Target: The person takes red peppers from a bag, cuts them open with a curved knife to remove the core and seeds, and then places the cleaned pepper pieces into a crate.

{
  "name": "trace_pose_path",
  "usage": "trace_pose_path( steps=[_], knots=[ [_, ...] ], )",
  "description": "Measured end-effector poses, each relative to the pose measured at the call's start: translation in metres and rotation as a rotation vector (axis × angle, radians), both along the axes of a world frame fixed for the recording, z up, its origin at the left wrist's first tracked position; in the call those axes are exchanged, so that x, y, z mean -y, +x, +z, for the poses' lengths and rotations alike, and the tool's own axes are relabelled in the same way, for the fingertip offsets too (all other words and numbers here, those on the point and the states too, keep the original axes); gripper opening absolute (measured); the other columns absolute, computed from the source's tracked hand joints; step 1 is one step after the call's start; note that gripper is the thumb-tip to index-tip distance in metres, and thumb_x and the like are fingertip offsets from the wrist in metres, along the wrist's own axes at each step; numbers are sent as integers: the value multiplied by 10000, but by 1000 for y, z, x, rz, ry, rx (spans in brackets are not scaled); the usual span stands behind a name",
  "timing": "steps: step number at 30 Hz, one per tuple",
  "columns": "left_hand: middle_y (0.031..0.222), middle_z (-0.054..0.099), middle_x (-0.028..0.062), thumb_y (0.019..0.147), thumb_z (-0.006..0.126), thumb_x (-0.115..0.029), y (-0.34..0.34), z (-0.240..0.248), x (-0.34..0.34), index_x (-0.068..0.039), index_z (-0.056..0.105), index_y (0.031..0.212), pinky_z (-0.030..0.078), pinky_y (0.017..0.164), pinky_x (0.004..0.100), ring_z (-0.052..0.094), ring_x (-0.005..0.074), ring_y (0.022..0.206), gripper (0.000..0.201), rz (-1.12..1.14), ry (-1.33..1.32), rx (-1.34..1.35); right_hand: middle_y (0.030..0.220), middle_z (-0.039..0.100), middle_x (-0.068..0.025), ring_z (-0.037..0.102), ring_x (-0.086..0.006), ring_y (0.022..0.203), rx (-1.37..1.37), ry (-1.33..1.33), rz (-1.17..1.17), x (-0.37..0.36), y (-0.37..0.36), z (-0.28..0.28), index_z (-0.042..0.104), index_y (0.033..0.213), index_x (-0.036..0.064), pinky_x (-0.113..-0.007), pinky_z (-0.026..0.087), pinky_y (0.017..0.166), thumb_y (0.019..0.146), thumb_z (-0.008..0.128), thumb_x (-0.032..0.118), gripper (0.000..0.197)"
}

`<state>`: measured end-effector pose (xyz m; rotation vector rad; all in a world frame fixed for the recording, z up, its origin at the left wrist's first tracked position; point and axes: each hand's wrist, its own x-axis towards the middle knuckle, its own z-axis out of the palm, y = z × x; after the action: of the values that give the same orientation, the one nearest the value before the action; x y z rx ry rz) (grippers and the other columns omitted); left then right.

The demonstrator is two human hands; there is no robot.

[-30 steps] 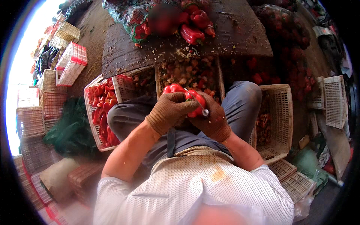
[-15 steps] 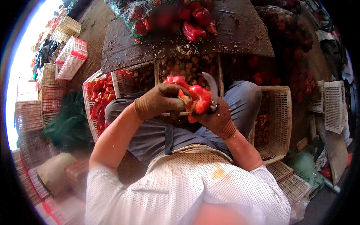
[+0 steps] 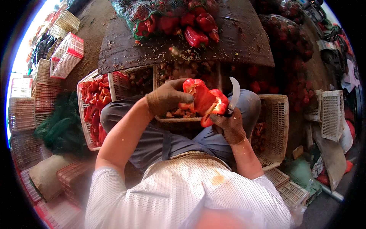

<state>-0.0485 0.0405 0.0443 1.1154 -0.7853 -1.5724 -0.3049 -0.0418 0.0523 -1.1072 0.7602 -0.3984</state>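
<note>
Between my two gloved hands is a red bell pepper point(image 3: 205, 100), cut open so its hollow inside and pale ribs show. My left hand point(image 3: 167, 98), in a brown work glove, grips the pepper's left side with thumb and fingers. My right hand point(image 3: 231, 129), gloved too, is closed round the handle of a curved knife point(image 3: 235, 94). The knife's blade points up and away, clear of the pepper flesh, while the right thumb and fingers meet the pepper's lower right edge. Below the pepper stands a crate point(image 3: 187, 120) of pale and reddish scraps between my knees.
A dark board point(image 3: 244, 44) ahead carries whole red peppers point(image 3: 196, 37), a green mesh bag point(image 3: 131, 13) of peppers and scattered seeds. Left of my knee sits a white crate point(image 3: 81, 116) of red pepper pieces; another crate point(image 3: 281, 129) is on the right. Stacked crates point(image 3: 23, 110) line the far left.
The pepper has been turned and spread, so its inside now faces up. The pale bit at my left fingers no longer shows there. The knife has tilted to the right.
</note>
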Motion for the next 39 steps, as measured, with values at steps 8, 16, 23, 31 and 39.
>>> trace_pose_path(
  steps=[8, 16, 23, 31, 39],
  knots=[
    [912, 699, 123, 789, 790, -56, 5, 32, 10, -70, 704, 1004, 549, 761, 348, 701, 248, 880, 232, -109, -670, 1557, 825, 669, -32, 549, -86, 505, -60, 273, 51, 0, -6, 0, 646, 1200, 43, -228, 404, 421, 788, 776, 144, 444],
    [1096, 724, 59, 834, 817, -204, -17, 11, -62, 3, 692, 1193, 515, 912, 295, 658, 132, 974, 432, 365, -145, 49, 954, 722, -83, 637, -115, 628, 142, 113, 39, -19, 17, 2, 640, 1213, -16, -233, 471, 498, 776, 821, 272, 553],
    [1091, 710, 102, 812, 812, -164, -41, 2, -119, 4, 695, 1067, 552, 849, 330, 692, 185, 967, 327, 542, -95, -367, 781, 692, -85, 539, -103, 455, 147, 103, 97, -30, 33, 14, 622, 1170, -28, -260, 418, 389, 778, 824, 182, 489],
    [1448, 573, 272, 734, 876, -132, -36, 58, -102, -65, 702, 923, 555, 957, 409, 670, 368, 1223, 265, 158, -534, 531, 943, 718, -88, 633, -115, 616, 199, 247, 213, -30, 41, 6, 557, 1362, 17, -264, 465, 472, 812, 768, -20, 590],
    [1275, 663, 199, 721, 862, -163, -40, 53, -98, -81, 714, 991, 584, 851, 426, 707, 399, 1029, 319, 7, -374, 1028, 1011, 719, -51, 663, -107, 756, 69, 221, 235, -38, 44, -5, 609, 1305, 16, -240, 508, 594, 813, 819, 56, 537]
  ],
)
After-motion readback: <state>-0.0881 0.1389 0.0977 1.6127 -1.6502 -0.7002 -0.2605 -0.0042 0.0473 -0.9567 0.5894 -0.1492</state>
